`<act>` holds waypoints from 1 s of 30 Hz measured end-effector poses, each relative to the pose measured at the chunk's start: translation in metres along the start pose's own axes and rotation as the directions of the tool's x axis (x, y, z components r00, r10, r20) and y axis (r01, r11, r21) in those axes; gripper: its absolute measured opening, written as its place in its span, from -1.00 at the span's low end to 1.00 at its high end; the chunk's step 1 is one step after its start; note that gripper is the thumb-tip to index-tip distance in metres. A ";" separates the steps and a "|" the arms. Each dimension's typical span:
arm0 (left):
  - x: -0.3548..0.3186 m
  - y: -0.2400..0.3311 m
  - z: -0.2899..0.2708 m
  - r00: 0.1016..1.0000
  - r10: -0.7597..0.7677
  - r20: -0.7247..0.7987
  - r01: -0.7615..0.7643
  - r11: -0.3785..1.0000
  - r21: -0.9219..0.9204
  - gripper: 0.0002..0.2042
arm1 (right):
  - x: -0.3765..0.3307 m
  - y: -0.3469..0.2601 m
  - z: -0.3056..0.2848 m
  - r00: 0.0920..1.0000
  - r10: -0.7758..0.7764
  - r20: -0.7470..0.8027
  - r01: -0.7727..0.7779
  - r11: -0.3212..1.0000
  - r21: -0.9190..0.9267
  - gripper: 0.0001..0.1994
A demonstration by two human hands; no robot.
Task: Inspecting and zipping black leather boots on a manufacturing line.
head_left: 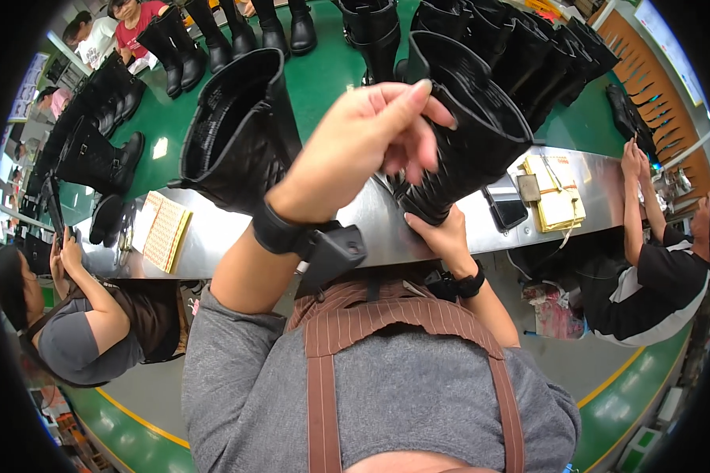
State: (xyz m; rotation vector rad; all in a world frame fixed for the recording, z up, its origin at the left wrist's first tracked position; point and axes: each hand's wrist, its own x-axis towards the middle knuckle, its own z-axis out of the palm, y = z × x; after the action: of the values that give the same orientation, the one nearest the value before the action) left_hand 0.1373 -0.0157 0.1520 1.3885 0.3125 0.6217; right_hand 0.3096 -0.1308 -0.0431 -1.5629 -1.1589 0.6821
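My right hand [442, 236] grips the lower end of a tall black boot [465, 118] from underneath, fingers closed on its ribbed, pleated leather; my left hand [363, 142] rests on the shaft's side, fingers [418, 98] loosely curled, thumb hidden; the boot hangs above the metal tabletop [213, 236], long axis tilted, open mouth pointing up and away from me; a second black boot [241, 134], quilted and glossy, stands just left; a yellowish notepad [164, 230] lies nearby.
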 end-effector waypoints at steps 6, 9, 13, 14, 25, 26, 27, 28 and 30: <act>-0.094 -0.040 -0.031 0.886 -0.431 0.169 0.315 0.829 0.462 -0.66 | 0.006 0.003 -0.007 0.983 0.014 0.181 -0.026 0.998 0.064 -0.43; -0.150 -0.045 -0.061 0.695 -0.692 -0.198 0.543 0.324 0.774 -0.60 | 0.012 0.004 -0.018 0.967 -0.041 0.251 0.028 0.998 0.056 -0.39; -0.177 -0.082 -0.072 0.795 -0.112 -0.596 0.581 0.418 0.698 -0.45 | 0.020 -0.001 -0.025 0.957 -0.129 0.260 0.156 0.984 -0.084 -0.40; -0.172 -0.097 -0.080 0.811 -0.085 -0.579 0.517 0.568 0.641 -0.43 | 0.021 -0.003 -0.024 0.961 -0.100 0.257 0.128 0.987 -0.096 -0.41; -0.126 -0.151 -0.062 0.837 -0.100 -0.537 -0.062 0.959 -0.275 -0.61 | -0.004 -0.023 0.009 0.913 0.257 0.316 -0.407 0.542 0.735 -0.55; -0.123 -0.148 -0.061 0.863 -0.171 -0.475 0.008 0.945 -0.326 -0.60 | -0.006 -0.024 0.012 0.907 0.178 0.382 -0.420 0.448 0.789 -0.57; -0.122 -0.145 -0.057 0.881 -0.166 -0.443 -0.043 0.905 -0.423 -0.61 | -0.006 -0.025 0.016 0.915 0.113 0.388 -0.397 0.428 0.812 -0.56; -0.122 -0.142 -0.053 0.889 -0.177 -0.423 -0.070 0.859 -0.507 -0.62 | -0.004 -0.027 0.020 0.919 0.056 0.389 -0.376 0.412 0.830 -0.55; -0.117 -0.138 -0.047 0.905 -0.115 -0.410 -0.153 0.810 -0.566 -0.61 | -0.003 -0.030 0.026 0.937 -0.012 0.350 -0.308 0.445 0.841 -0.51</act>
State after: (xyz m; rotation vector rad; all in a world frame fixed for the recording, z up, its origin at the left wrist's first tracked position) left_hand 0.0482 -0.0533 -0.0081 0.6413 0.4117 0.9515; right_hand 0.2762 -0.1228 -0.0235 -0.6210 -0.6255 1.4287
